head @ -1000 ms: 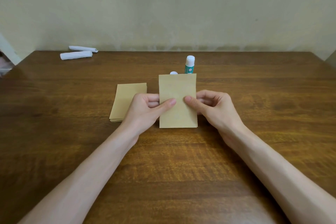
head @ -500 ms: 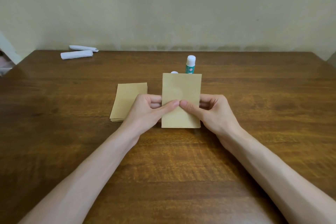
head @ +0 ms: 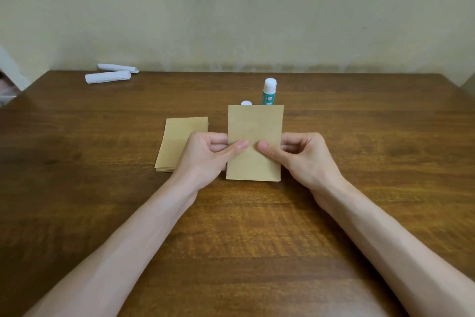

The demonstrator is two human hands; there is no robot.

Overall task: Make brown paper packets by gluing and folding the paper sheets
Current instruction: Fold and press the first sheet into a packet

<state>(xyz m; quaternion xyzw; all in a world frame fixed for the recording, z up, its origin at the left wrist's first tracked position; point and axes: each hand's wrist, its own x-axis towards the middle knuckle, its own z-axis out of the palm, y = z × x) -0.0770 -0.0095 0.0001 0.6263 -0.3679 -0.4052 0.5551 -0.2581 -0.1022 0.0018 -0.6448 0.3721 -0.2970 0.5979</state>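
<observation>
A brown paper sheet (head: 254,126) stands upright in portrait above the middle of the wooden table (head: 359,136). My left hand (head: 205,154) pinches its left edge, thumb on the front and fingers behind. My right hand (head: 305,154) pinches the right edge the same way. The two thumb tips lie close together on the paper's front. A stack of brown sheets (head: 180,139) lies flat to the left, partly hidden by my left hand. Behind the held sheet stands a green glue stick (head: 269,91) with a white cap, and a small white cap (head: 246,103) peeks over the paper's top edge.
Two rolled white paper pieces (head: 108,76) lie at the table's far left corner near the wall. The table's far edge meets a pale wall.
The held sheet has shifted slightly right, and my two thumbs have moved toward each other at the paper's middle. The stack and glue stick stayed put.
</observation>
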